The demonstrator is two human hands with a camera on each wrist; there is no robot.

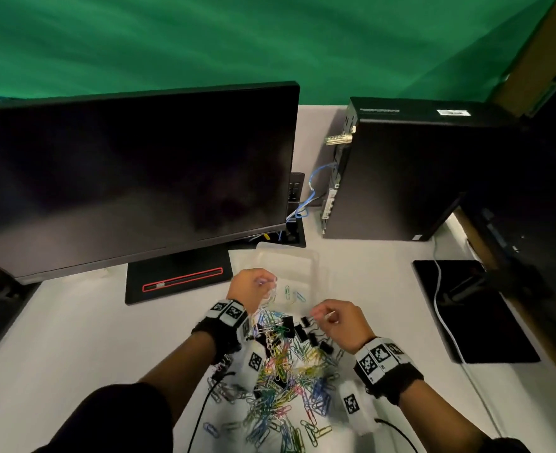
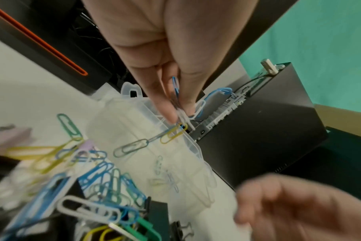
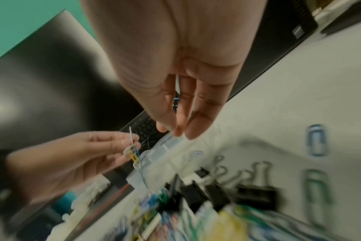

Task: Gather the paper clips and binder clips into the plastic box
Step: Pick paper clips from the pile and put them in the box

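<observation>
The left hand (image 2: 171,68) pinches linked paper clips (image 2: 175,130) above the plastic box (image 2: 194,146); the right hand (image 3: 181,81) hangs fingers-down, loosely together, empty.

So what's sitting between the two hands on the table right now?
In the head view, between the left hand and the right hand lies the near part of the plastic box, with a few loose paper clips inside it.

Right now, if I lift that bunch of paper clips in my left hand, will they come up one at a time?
Probably not. The paper clips pinched by the left hand trail a linked string, so they likely snag. They look light and may drag others from the pile.
</observation>
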